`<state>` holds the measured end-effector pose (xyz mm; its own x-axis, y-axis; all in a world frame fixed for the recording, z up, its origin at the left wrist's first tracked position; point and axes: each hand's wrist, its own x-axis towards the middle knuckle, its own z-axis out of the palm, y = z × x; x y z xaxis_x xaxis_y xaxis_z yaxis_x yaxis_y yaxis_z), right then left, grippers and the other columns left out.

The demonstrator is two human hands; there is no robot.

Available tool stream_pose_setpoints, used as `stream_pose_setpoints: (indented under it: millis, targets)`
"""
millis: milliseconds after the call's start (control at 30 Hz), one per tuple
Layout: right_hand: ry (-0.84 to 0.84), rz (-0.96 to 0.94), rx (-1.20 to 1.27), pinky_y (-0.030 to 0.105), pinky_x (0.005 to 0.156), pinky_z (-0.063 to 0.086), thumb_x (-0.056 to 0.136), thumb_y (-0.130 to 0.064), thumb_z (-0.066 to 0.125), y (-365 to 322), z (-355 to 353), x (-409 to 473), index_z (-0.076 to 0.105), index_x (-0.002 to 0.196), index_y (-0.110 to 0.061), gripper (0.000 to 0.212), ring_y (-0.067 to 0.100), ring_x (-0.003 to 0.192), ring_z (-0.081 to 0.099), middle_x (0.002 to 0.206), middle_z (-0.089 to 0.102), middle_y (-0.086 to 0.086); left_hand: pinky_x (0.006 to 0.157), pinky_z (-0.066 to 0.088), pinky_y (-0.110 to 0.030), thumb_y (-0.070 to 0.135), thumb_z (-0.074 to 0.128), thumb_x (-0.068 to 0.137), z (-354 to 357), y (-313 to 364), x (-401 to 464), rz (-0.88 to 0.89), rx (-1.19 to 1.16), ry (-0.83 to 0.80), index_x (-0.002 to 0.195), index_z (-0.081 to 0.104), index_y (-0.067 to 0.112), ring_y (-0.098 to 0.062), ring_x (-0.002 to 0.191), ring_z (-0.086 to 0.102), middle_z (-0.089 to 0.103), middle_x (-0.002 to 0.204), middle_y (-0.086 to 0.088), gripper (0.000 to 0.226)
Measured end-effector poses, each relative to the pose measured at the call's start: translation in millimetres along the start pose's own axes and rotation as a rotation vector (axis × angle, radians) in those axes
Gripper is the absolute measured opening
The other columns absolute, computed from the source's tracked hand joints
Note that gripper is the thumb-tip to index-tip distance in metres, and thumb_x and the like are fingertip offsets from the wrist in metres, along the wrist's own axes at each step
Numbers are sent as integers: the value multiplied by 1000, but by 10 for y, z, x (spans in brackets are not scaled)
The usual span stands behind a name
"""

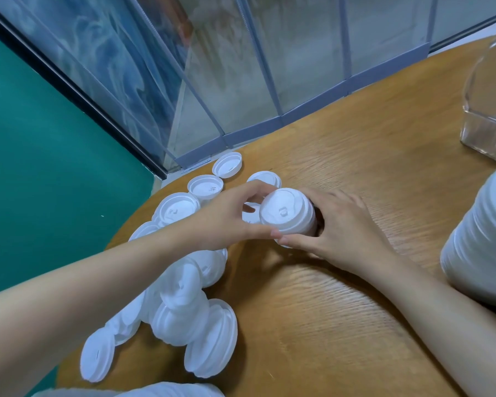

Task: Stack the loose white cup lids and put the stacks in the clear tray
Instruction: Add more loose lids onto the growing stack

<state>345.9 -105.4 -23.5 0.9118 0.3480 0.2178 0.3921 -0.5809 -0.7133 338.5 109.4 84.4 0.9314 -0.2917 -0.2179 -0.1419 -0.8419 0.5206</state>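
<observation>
Stack [288, 214] of nested lids pinched between both hands over table [341, 296], top face tilted toward camera. Left hand [229, 216] curled on its left side, thumb at lower rim; right hand [341, 227] wrapped round its right side, thumb tip touching left thumb under rim. Height of stack not readable, lower part hidden by fingers.

Loose lids [181, 282] heaped under and behind left forearm, several on edge, some nested in pairs. Three more beyond left fingertips: two upside down [205, 187] [227, 164], one dome-up [264, 179]. Tray [487, 130] far right of right hand, well apart from stack, seemingly empty, though only its near corner shows. Tall white pile [481, 239] just right of right forearm.

Risks, judged:
- Tilted stack, grip only at rim level. Loose seating between lids could let top ones slide off toward left.
- Left forearm low over heap. Sweeping back could knock on-edge lids rolling off near table edge.
- Upside-down lids will not nest without flipping first. Forced on, likely to jam or cock stack.
- Long carry to tray past white pile. Elbow or stack could clip it.
</observation>
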Motion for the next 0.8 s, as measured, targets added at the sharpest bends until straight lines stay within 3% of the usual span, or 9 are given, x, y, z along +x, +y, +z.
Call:
stream_pose_setpoints:
  millis: [100,300,467,567,667,800]
  targets:
    - [-13,-2,6,33,104,31,63,-99,53,1,-10,5,51,134,-47,88,4,114,49,116,63,-25,109,48,-35,31,90,81,1,-29,13,-1,12,-13,137,60,29,-2,122,59,64,129,19,64]
    - [-20,5,30,30,103,28,59,-95,52,-3,-23,3,53,135,-46,90,3,114,47,116,62,-26,103,46,-18,35,81,89,-18,37,-2,24,31,-18,133,52,45,10,117,56,61,127,30,53]
    - [-22,12,32,31,105,29,59,-96,54,4,-18,1,54,134,-46,91,2,115,45,116,61,-27,101,46,-16,32,83,87,-3,29,-3,40,35,-8,122,50,55,11,112,57,59,123,33,53]
    - [-30,21,14,30,104,28,57,-98,52,-1,-24,2,48,142,-43,101,6,120,47,121,62,-23,101,47,-16,35,84,85,4,15,12,47,42,-1,123,51,53,9,113,58,61,123,31,53]
    - [-66,50,26,33,113,23,58,-98,55,-33,-57,-11,33,158,-40,118,11,132,43,136,60,-14,100,46,-14,41,84,84,-1,-9,24,58,81,-10,131,53,45,8,115,57,62,124,28,56]
    - [-32,19,37,34,112,25,66,-100,44,-52,-62,-27,36,153,-49,102,9,127,48,134,62,-21,95,43,-8,42,82,85,-24,-2,48,82,134,-14,132,54,40,12,114,54,59,121,30,55]
